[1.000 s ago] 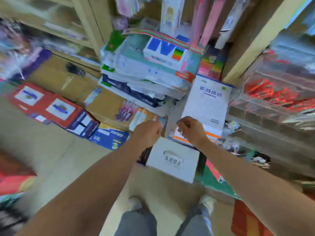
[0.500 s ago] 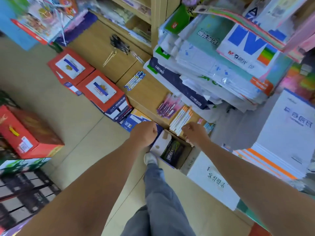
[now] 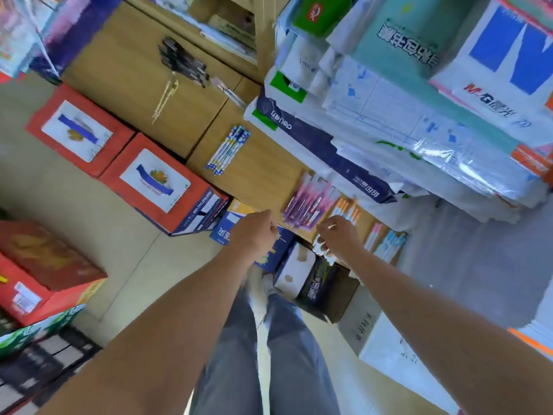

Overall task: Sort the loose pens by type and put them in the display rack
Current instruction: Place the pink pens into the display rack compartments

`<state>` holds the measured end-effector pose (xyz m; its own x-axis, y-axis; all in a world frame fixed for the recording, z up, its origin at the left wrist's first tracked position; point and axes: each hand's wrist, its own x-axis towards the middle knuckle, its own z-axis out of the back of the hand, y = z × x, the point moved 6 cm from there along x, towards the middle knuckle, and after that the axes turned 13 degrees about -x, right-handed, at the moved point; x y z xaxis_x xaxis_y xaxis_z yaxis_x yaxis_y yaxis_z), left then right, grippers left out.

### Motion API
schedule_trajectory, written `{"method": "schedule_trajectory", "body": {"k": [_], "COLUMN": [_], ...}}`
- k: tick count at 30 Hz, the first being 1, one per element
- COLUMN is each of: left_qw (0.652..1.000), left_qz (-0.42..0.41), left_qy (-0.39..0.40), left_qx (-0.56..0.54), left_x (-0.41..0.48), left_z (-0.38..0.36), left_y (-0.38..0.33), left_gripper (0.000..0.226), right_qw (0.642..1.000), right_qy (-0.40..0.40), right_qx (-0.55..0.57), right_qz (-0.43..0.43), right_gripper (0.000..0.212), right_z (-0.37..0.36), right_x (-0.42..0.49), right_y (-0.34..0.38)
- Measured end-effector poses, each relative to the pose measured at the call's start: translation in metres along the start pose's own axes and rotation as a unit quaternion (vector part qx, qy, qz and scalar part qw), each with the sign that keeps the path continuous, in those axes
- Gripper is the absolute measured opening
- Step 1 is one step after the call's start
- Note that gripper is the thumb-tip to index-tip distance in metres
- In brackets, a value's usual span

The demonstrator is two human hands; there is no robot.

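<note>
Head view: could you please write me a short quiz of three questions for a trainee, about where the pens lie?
1. True or false: the blue-and-white pens lie on a brown carton.
2. Which pens lie nearest the right hand? A black pens; B orange-and-white pens; C blue-and-white pens.
3. Fill in: the two white-labelled boxes beside the carton are ___.
Key: 1 true; 2 B; 3 red.

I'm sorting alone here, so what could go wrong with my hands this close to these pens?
The purple-pink pens and orange-white pens lie close together near the brown cardboard box's edge; the right hand could mix them or knock them off. The tall stack of paper packs beside them might slip if bumped.
</note>
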<state>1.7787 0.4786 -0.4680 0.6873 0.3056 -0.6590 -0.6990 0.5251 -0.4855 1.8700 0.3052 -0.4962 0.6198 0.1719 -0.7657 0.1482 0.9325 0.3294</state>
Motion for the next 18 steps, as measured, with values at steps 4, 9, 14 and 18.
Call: {"method": "schedule_trajectory", "body": {"k": [4,9,14,18], "left_qw": [1.0,0.997,0.996,0.995], "left_qz": [-0.005,-0.043,-0.053,-0.072], "left_qy": [0.03,0.058,0.059,0.043], "left_qx": [0.009,0.027,0.03,0.044], "left_x": [0.045,0.096,0.135,0.156], "left_z": [-0.012,-0.036,-0.056,-0.069], "left_y": [0.003,0.006,0.001,-0.004], "left_gripper": [0.021,0.025,0.037,0.044], "right_qw": [0.998,0.992,0.985,0.976], "right_qy": [-0.016,-0.027,-0.088,-0.143], "right_qx": [0.026,0.06,0.043,0.018], "right_qz": [-0.053,-0.111,-0.142,-0.166], "right_gripper": [0.025,0.044,0.049,0.054], "right_z": [-0.022,-0.05,-0.054,-0.05], "right_x": [0.038,0.08,0.11,0.124], "right_y": [-0.014,-0.024,-0.022,-0.021]}}
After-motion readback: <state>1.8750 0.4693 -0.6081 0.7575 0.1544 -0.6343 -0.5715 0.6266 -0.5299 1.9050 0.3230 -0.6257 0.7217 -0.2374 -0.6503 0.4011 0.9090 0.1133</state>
